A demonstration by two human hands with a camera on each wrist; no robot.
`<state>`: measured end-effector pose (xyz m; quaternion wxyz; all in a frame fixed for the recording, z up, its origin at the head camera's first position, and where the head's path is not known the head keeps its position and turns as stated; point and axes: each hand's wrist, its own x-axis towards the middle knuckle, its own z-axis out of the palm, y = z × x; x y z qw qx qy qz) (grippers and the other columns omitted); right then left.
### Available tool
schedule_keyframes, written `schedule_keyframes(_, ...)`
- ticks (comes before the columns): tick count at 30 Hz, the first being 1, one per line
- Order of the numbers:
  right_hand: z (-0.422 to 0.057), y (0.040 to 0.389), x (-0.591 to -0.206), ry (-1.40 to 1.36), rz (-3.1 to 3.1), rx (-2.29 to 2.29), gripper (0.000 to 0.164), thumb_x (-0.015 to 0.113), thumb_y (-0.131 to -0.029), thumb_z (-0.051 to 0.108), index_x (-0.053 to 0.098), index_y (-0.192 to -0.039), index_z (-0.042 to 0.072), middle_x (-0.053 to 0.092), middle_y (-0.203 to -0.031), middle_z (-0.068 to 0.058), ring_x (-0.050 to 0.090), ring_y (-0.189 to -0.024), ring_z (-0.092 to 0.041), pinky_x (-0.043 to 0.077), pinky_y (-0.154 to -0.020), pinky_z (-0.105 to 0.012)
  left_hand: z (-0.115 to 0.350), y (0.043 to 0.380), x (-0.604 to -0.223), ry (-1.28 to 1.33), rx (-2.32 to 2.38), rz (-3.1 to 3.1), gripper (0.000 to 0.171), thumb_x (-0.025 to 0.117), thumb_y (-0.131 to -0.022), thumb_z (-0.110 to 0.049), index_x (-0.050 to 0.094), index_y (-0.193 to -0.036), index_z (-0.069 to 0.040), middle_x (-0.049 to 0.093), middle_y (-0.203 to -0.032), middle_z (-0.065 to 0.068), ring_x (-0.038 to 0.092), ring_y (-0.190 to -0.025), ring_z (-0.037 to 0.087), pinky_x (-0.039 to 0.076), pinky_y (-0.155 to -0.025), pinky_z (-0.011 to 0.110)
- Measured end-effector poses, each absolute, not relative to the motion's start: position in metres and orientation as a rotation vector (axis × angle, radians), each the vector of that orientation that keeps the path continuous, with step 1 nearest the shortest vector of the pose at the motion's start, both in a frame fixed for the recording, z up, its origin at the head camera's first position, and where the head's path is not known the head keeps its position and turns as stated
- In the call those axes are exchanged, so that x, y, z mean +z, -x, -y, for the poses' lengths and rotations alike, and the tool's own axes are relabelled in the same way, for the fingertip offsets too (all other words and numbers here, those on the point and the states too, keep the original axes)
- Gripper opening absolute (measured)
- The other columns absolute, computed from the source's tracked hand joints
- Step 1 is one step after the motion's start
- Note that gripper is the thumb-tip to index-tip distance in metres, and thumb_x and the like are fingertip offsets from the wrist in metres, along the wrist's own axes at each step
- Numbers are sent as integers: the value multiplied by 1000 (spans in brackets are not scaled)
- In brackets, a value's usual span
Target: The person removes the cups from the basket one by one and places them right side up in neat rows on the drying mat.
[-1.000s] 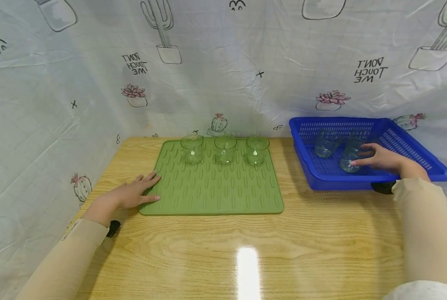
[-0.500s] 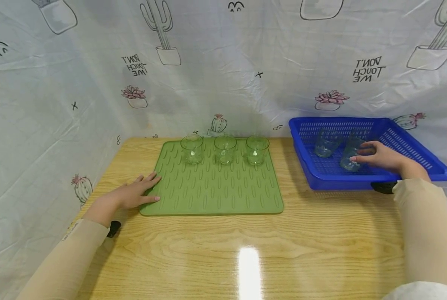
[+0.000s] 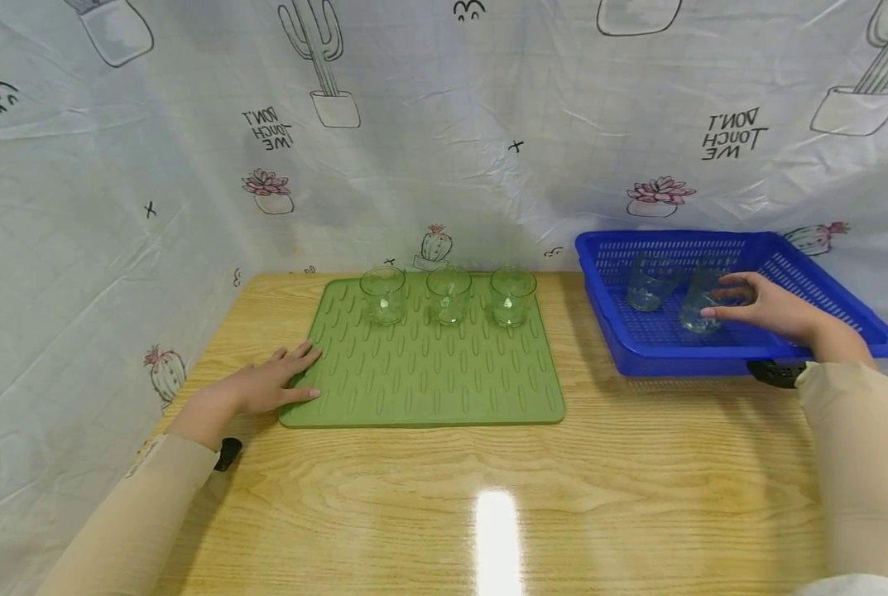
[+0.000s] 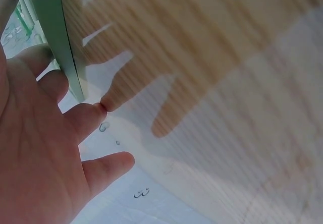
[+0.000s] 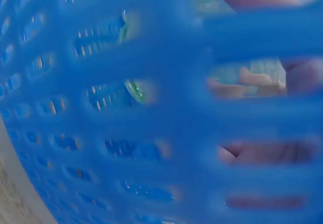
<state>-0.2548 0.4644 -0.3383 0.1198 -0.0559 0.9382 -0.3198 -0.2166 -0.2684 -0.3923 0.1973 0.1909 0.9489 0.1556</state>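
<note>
My right hand [image 3: 767, 310] reaches over the near rim of the blue basket [image 3: 700, 364], thumb and fingers curved around a clear drinking glass [image 3: 700, 316]. Left of it in the basket is another clear glass [image 3: 646, 290]. Through the slots of the basket wall [image 5: 171, 47], the right wrist view shows parts of the fingers [image 5: 252, 85]. My left hand [image 3: 265, 385] lies with spread fingers on the left edge of a green ribbed mat [image 3: 429, 372]. From below, the left wrist view shows its palm [image 4: 35, 143] beside the mat's edge.
Along the mat's back edge stand three clear glasses in a row, the left one [image 3: 384, 298], the middle one [image 3: 448, 298] and the right one [image 3: 512, 298]. A printed white curtain [image 3: 444, 149] hangs behind the wooden table [image 3: 384, 497].
My right hand has moved slightly to the right, and the glass at its fingers has shifted a little the same way. The left hand has stayed on the mat.
</note>
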Motion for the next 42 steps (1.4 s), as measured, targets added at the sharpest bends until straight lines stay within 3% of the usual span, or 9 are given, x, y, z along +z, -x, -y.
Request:
schedule_keyframes(11, -457, 243, -331, 219, -2722, -1016, 87, 61, -106, 30, 4, -160, -8, 28, -154, -41, 39, -132, -59, 35, -100, -76, 268, 213, -391, -528, 452, -2660, 90, 58, -102, -53, 17, -164, -3, 2, -168, 26, -3, -148, 58, 3, -103, 86)
schedule_keyframes(14, -455, 240, -331, 225, -2740, -1035, 85, 61, -107, 30, 6, -161, -6, 28, -156, -37, 42, -131, -51, 36, -100, -74, 267, 212, -391, -532, 453, -2663, 90, 58, -102, -54, 18, -164, -3, 3, -168, 26, -2, -148, 58, 3, -103, 86)
schedule_keyframes(16, -454, 239, -331, 232, -2762, -1036, 83, 61, -106, 29, 9, -162, -4, 30, -157, -33, 49, -127, -30, 40, -100, -68, 268, 212, -392, -536, 449, -2664, 90, 57, -102, -54, 18, -164, -3, 3, -168, 26, -2, -148, 58, 3, -103, 86)
schedule_keyframes(19, -453, 236, -333, 252, -2796, -1062, 79, 62, -106, 25, 14, -161, -3, 35, -155, -24, 50, -114, 2, 50, -96, -41, 268, 213, -393, -540, 441, -2664, 90, 57, -102, -55, 18, -164, -3, 2, -168, 26, -2, -148, 59, 4, -103, 87)
schedule_keyframes(21, -453, 234, -334, 263, -2816, -1098, 76, 63, -105, 22, 18, -161, -2, 40, -151, -13, 46, -104, 15, 51, -86, -22, 268, 213, -394, -539, 439, -2661, 90, 57, -102, -55, 18, -164, -3, 2, -168, 26, -2, -148, 58, 4, -103, 86)
schedule_keyframes(23, -452, 233, -335, 282, -2824, -1162, 72, 65, -104, 18, 22, -159, -2, 43, -144, 0, 47, -104, 16, 47, -79, -11, 269, 213, -395, -541, 439, -2661, 90, 56, -102, -55, 17, -164, -3, 2, -168, 26, -2, -148, 58, 4, -103, 87)
schedule_keyframes(28, -449, 230, -335, 334, -2824, -1308, 57, 66, -102, 9, 33, -149, 4, 47, -129, 24, 49, -109, 15, 47, -80, -9, 269, 214, -395, -546, 441, -2668, 90, 56, -102, -56, 18, -165, -4, 2, -168, 26, -2, -148, 58, 4, -102, 87)
schedule_keyframes(35, -437, 227, -327, 408, -2816, -1376, 49, 65, -101, 4, 38, -142, 9, 53, -124, 23, 52, -109, 14, 49, -80, -11, 268, 213, -393, -533, 460, -2663, 91, 57, -102, -55, 17, -165, -4, 2, -168, 26, -3, -148, 58, 2, -103, 86)
schedule_keyframes(42, -418, 226, -317, 440, -2803, -1405, 66, 67, -99, 1, 35, -156, 14, 53, -125, 19, 51, -112, 10, 50, -82, -12, 267, 213, -393, -539, 460, -2668, 90, 57, -102, -54, 18, -164, -3, 2, -168, 26, -3, -148, 58, 2, -103, 86)
